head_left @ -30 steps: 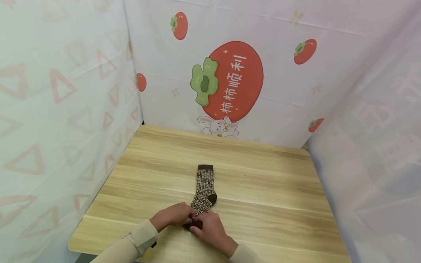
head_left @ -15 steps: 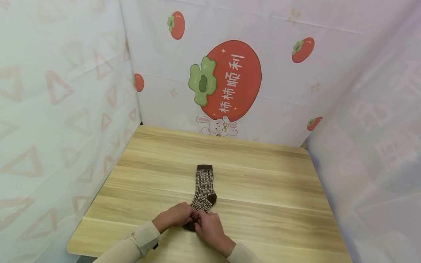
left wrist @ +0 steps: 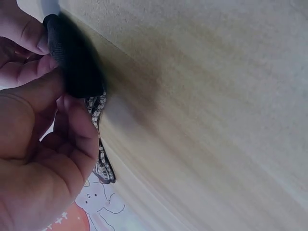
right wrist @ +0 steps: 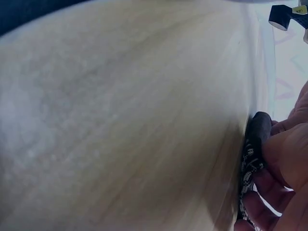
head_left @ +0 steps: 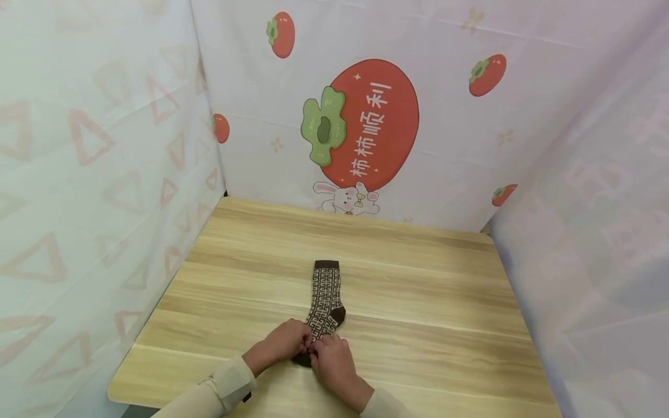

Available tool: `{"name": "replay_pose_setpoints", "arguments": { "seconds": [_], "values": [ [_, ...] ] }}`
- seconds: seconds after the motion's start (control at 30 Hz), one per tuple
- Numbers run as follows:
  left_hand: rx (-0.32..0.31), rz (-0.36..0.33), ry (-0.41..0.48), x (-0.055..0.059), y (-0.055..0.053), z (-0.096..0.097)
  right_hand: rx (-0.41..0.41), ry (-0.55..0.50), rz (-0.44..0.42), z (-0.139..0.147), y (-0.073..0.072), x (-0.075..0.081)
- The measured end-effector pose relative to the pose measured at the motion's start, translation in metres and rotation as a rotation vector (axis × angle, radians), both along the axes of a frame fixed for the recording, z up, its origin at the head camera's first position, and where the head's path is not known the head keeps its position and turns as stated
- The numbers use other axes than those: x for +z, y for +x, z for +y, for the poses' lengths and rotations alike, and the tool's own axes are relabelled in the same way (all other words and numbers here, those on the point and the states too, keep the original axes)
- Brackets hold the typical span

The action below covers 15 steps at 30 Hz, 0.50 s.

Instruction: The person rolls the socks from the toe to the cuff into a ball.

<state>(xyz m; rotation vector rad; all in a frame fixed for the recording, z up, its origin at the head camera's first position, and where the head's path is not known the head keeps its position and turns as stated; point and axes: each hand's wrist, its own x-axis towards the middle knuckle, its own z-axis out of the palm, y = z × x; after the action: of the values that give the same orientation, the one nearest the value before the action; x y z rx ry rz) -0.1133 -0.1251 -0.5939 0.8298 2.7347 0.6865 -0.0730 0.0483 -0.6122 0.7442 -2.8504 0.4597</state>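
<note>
A brown sock (head_left: 326, 290) with a pale maze-like pattern lies lengthwise on the table, its dark cuff pointing away and its dark heel to the right. Both hands are at its near end, side by side. My left hand (head_left: 284, 341) pinches the sock from the left, and my right hand (head_left: 334, 361) pinches it from the right. Close up in the left wrist view, the dark toe (left wrist: 77, 62) is raised between the fingertips. Curled fingers of the right hand (right wrist: 284, 168) meet the fabric in the right wrist view. The hands cover part of the foot.
The wood-grain table (head_left: 418, 278) reaches out on every side of the sock. White printed cloth stands around it: a back wall (head_left: 444, 151) with persimmons and a rabbit, a left wall (head_left: 104, 191) and a right wall (head_left: 590, 261).
The fingers shift slightly at the toe end of the sock; a reddish patch seen between them half a second ago is no longer visible. The rest of the sock stays in place.
</note>
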Motion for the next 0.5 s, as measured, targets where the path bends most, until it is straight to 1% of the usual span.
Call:
{"name": "replay_pose_setpoints", "arguments": {
  "seconds": [0.07,0.13,0.23,0.3,0.37,0.47,0.5],
  "values": [
    [-0.016,0.011,-0.004,0.0,0.0,0.0,0.002,0.0,0.032,0.0,0.001,0.0],
    [-0.028,0.032,-0.027,0.002,0.001,0.0,0.005,0.008,0.063,0.0,0.002,-0.001],
    [-0.049,0.057,-0.061,0.007,0.004,0.0,0.014,0.017,0.148,0.0,0.005,-0.003],
    [-0.059,0.037,-0.075,0.011,0.007,-0.001,0.02,0.019,0.243,-0.001,0.005,-0.006],
    [-0.073,0.01,-0.078,0.013,0.009,-0.001,0.025,0.015,0.314,0.0,0.006,-0.007],
    [-0.076,-0.046,-0.077,0.013,0.013,-0.001,0.034,0.039,0.353,0.001,0.006,-0.009],
    [-0.077,-0.051,-0.075,0.012,0.014,-0.002,0.041,0.054,0.342,0.001,0.007,-0.008]
  ]
}}
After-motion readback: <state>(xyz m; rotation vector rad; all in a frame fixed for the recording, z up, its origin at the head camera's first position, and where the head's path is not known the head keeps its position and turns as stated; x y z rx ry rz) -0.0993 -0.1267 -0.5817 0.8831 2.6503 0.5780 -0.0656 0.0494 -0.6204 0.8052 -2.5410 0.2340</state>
